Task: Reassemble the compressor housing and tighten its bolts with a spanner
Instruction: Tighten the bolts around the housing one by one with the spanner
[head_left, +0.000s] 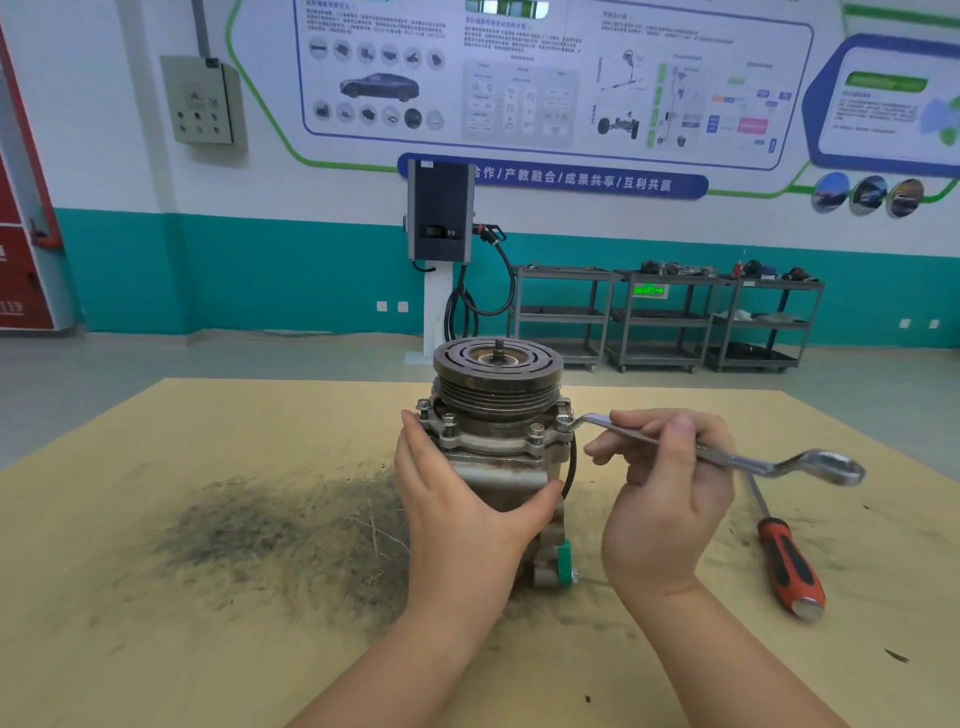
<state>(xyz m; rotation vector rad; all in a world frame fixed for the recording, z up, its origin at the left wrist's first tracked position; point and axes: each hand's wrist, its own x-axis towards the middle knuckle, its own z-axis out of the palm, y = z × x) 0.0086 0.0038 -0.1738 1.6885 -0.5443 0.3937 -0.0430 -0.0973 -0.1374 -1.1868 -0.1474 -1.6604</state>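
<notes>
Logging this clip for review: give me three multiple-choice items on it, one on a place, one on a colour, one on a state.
1. Where does the screwdriver lie?
A. On the table, right of the compressor
B. On top of the pulley
C. In the left hand

2. What colour is the screwdriver's handle?
A. Blue and white
B. Red and black
C. Plain yellow

3. What is the right hand doing?
A. Resting flat on the table
B. Gripping the screwdriver
C. Holding the spanner, its ring end on a flange bolt

Answers: 1 A, it lies on the board beyond the right hand; 2 B, both colours show; 3 C, fingers pinch the shank while the left hand steadies the housing.
</notes>
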